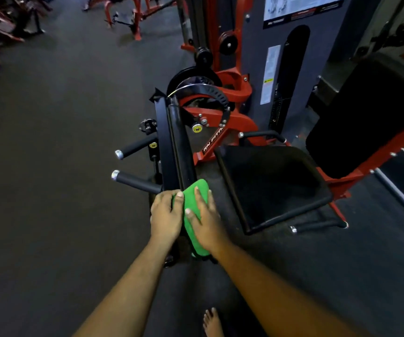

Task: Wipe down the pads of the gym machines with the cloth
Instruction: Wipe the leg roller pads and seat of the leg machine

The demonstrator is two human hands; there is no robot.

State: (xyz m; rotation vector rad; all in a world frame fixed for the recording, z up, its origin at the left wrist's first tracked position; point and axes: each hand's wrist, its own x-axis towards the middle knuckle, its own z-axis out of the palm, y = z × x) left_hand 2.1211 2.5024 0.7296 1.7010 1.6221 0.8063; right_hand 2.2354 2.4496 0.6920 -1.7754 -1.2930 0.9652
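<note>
Two handles jut left of the pad. The left hand grips the pad's near end, thumb on the cloth. The right hand presses flat, fingers straight, on the cloth draped over the pad. The seat lies right.

Dark rubber floor carries the red-framed machine and a bare foot.

Cloth on long pad, left hand beside right hand, seat pad right
</note>
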